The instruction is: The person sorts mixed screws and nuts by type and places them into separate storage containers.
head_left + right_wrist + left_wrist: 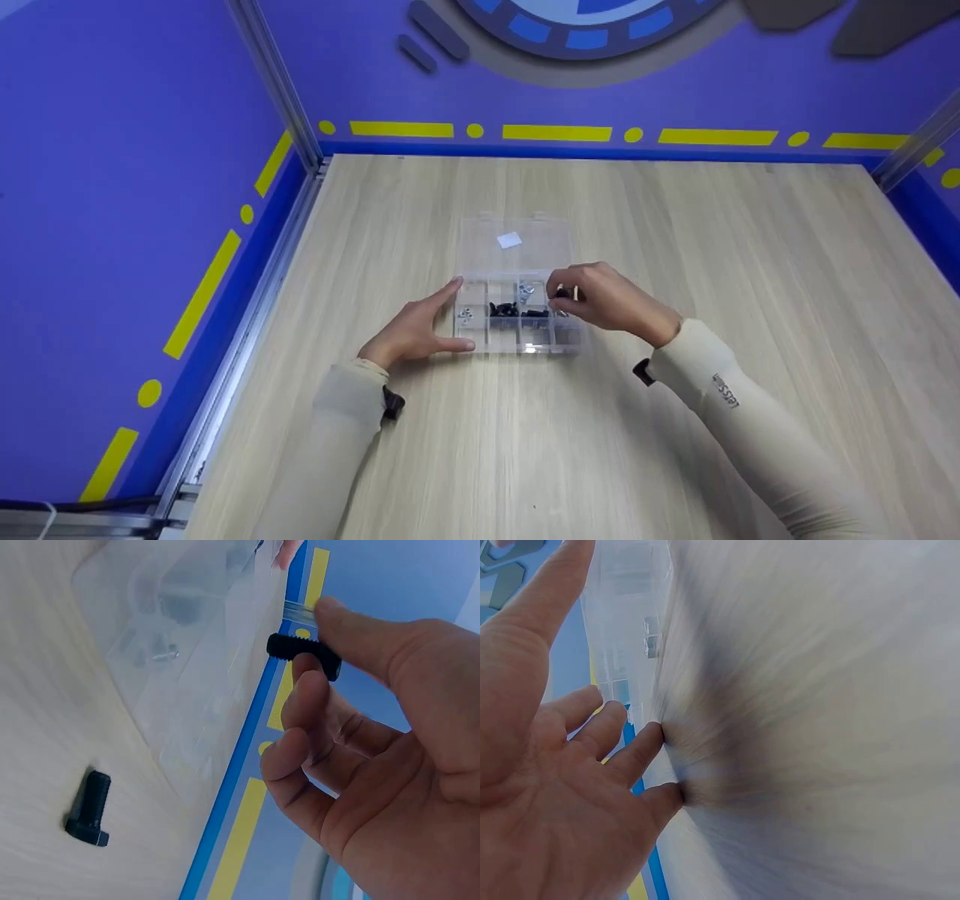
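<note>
A clear plastic compartment box (504, 349) lies on the wooden table with its lid (480, 244) folded back. My left hand (412, 328) spans the left side of the box, thumb at the near corner and fingertips at the far one. In the left wrist view its fingers are spread, two fingertips close against the table. Over the right compartments, my right hand (611, 296) pinches a black bolt (304, 651) between thumb and fingers. Black bolts (504, 309) fill one middle compartment, with silver screws (526, 291) behind and small silver nuts (465, 313) at the left.
Another black bolt (91, 806) lies loose on the table beside the box, hidden in the head view. A white label (508, 240) is on the lid. Blue walls with yellow dashes (556, 133) border the wooden table (480, 450) at the back and sides.
</note>
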`<state>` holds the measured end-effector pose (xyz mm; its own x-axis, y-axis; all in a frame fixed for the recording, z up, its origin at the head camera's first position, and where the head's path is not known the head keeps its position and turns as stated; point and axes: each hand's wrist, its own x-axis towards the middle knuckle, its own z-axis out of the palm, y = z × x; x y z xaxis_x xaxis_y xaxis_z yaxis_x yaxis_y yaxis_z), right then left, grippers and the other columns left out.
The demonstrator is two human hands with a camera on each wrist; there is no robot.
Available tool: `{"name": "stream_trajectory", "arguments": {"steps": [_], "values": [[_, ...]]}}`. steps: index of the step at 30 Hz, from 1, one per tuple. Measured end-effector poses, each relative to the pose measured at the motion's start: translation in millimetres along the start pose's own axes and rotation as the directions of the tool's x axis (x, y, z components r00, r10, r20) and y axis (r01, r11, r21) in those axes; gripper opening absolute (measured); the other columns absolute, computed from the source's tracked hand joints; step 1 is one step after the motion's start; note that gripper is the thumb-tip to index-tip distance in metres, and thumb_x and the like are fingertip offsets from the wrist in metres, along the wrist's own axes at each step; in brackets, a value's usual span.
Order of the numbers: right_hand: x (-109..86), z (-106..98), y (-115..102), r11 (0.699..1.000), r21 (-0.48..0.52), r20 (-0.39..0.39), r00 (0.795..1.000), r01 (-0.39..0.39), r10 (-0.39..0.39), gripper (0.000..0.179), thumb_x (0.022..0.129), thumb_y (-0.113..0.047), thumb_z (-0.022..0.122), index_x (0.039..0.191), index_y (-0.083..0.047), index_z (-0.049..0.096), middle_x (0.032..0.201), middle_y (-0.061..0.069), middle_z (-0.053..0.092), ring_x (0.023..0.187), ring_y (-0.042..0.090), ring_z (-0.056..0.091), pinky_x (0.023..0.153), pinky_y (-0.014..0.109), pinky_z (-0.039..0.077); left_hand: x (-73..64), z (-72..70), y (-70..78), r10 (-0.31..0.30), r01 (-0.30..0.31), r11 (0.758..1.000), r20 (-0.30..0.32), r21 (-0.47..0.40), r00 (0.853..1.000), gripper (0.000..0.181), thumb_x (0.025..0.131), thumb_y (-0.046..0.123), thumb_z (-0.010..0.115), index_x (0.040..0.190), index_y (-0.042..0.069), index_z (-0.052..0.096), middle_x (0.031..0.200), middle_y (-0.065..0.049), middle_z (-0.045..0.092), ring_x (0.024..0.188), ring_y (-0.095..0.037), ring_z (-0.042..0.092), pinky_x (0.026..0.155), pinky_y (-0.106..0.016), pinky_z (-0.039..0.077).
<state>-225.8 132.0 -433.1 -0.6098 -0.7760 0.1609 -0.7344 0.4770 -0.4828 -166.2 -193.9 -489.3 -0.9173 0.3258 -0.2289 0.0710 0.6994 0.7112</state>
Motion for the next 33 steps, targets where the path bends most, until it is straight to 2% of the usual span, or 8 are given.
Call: {"name": "stream_trajectory", "arguments": {"steps": [7,15,22,28,33], "values": [[3.0,4.6,-1.8,1.000,0.006,0.030,0.999,0.030,-0.030,0.011,0.097,-0.002,0.067,0.097,-0.010,0.073,0.091,0.000,0.070,0.070,0.013,0.059,0.064,0.031,0.053,-0.2,0.1,0.6,0.002,-0.002,1.000,0.001,-0.005,1.000,0.113,0.080,0.048,0.087,0.166,0.027,0.018,0.170,0.006,0.017,0.155,-0.020,0.021,0.126,-0.040,0.020],[5.5,9.6,-3.3,1.000,-0.006,0.029,0.999,-0.024,0.024,0.014,0.095,-0.002,0.073,0.107,-0.005,0.078,0.104,0.006,0.077,0.092,0.019,0.072,0.077,0.037,0.060,0.2,0.1,1.2,-0.007,0.007,1.000,-0.001,-0.006,1.000,0.113,0.080,0.047,0.087,0.166,0.027,0.017,0.170,0.005,0.017,0.155,-0.021,0.020,0.126,-0.040,0.019],[7.4,13.4,-3.1,0.997,0.006,0.033,0.996,-0.081,0.081,0.010,0.097,-0.002,0.070,0.103,-0.007,0.077,0.095,0.003,0.076,0.083,0.016,0.070,0.072,0.036,0.058,0.2,0.1,-0.7,0.019,-0.020,1.000,-0.004,-0.015,1.000,0.112,0.081,0.046,0.087,0.166,0.024,0.019,0.170,0.004,0.019,0.155,-0.021,0.021,0.126,-0.039,0.019],[8.6,16.5,-4.5,0.999,-0.007,0.021,0.998,-0.050,0.051,0.014,0.094,0.003,0.070,0.100,-0.007,0.079,0.096,0.004,0.074,0.088,0.019,0.070,0.076,0.039,0.060,0.5,0.2,-0.8,0.012,-0.012,1.000,-0.005,-0.018,1.000,0.112,0.080,0.046,0.088,0.166,0.025,0.019,0.170,0.004,0.020,0.155,-0.020,0.022,0.126,-0.038,0.020],[10.7,18.5,-6.7,0.999,-0.011,0.034,0.999,-0.038,0.038,0.013,0.094,0.001,0.072,0.100,-0.007,0.080,0.095,0.004,0.075,0.087,0.020,0.069,0.073,0.038,0.059,0.1,0.5,0.4,0.009,-0.009,1.000,-0.004,-0.018,1.000,0.113,0.080,0.046,0.088,0.166,0.025,0.019,0.170,0.003,0.019,0.155,-0.021,0.022,0.126,-0.039,0.020]]}}
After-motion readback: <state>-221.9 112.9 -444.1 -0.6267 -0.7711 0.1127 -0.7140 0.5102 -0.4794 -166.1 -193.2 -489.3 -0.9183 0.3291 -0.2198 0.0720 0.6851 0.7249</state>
